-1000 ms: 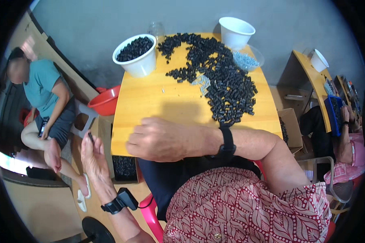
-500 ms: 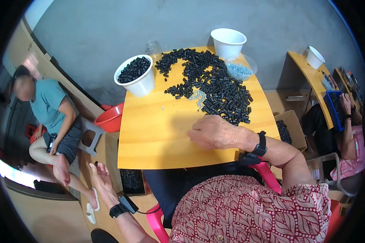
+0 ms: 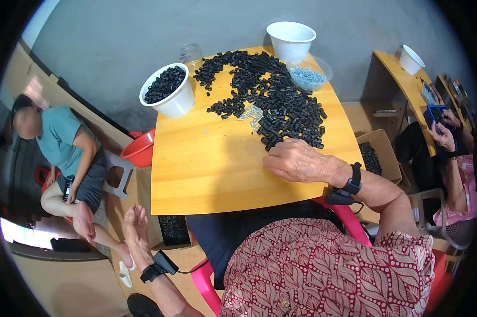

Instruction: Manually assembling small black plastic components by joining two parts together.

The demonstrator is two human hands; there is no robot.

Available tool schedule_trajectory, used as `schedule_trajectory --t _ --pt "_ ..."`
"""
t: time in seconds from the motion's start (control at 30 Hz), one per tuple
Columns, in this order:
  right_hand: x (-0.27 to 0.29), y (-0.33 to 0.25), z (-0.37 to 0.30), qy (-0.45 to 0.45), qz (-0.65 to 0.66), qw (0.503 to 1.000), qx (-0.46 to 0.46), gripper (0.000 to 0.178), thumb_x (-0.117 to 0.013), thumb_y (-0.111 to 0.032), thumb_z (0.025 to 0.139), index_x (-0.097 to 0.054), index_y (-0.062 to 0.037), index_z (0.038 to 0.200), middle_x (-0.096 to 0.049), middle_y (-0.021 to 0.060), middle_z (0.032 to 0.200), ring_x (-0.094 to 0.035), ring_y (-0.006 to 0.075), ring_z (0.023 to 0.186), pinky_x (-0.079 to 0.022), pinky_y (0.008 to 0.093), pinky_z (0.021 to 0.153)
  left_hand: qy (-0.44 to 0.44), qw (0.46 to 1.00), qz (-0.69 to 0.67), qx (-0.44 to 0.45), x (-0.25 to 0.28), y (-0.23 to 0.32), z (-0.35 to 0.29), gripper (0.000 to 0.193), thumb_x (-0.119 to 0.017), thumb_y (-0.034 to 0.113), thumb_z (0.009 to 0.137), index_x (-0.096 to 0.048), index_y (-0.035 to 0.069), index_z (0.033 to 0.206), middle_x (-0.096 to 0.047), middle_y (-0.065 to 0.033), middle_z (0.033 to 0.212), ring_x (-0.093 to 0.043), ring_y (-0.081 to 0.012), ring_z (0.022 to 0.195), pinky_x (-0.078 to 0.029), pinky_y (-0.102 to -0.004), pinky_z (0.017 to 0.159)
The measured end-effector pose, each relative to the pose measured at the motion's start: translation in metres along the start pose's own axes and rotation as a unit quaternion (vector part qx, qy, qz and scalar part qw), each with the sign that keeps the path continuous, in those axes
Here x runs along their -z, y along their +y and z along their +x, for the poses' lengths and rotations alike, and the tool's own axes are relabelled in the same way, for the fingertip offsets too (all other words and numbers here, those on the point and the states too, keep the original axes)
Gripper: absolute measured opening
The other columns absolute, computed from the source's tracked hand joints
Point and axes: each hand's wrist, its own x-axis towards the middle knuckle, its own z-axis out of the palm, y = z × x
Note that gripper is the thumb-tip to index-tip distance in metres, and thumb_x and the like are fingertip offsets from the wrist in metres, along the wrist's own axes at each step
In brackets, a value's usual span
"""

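My left hand (image 3: 136, 228) is off the table's left edge, palm turned up, fingers stretched out, with nothing visible in it. Close beside it on the floor is a box of black parts (image 3: 172, 228). My right hand (image 3: 295, 160) rests over the near edge of a spread of small black cylindrical parts (image 3: 289, 108) on the yellow wooden table (image 3: 207, 182). Its fingers are curled closed and point left; what they hold, if anything, is hidden beneath the hand. A small heap of silver screws (image 3: 253, 114) lies amid the black parts.
A white bucket (image 3: 178, 100) full of black parts stands at the table's left, another white bucket (image 3: 291, 45) at the back. Beside that is a clear bowl of screws (image 3: 308, 76). A cardboard box (image 3: 384, 145) sits right. One person (image 3: 69, 134) sits left, another (image 3: 463, 179) works right.
A small black piece at my left fingertips is no longer seen there. My right hand has shifted right across the table, to the edge of the black parts. The view has tilted slightly.
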Motion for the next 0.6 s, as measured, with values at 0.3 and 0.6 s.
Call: schedule_trajectory --t 0.3,0.6 --pt "-0.011 -0.001 -0.028 -0.006 -0.029 0.998 0.048 0.021 -0.061 -0.016 0.082 -0.062 -0.0026 0.098 -0.055 0.0083 0.097 -0.058 0.0226 0.088 -0.047 0.0353 0.077 -0.126 0.979 0.129 -0.093 -0.078 0.032 -0.028 0.025 -0.068 0.022 0.098 -0.066 0.008 0.118 -0.071 -0.0043 0.109 -0.068 -0.0132 0.102 -0.052 -0.0259 0.092" --pt "-0.008 0.019 -0.018 0.012 -0.094 0.987 0.132 0.033 -0.059 -0.018 0.084 -0.059 -0.0018 0.112 -0.055 0.0070 0.102 -0.056 0.0200 0.090 -0.045 0.0336 0.079 -0.157 0.973 0.136 -0.098 -0.112 0.017 -0.029 0.021 -0.067 0.016 0.098 -0.069 0.004 0.115 -0.072 -0.0055 0.104 -0.069 -0.0139 0.098 -0.054 -0.0257 0.090"
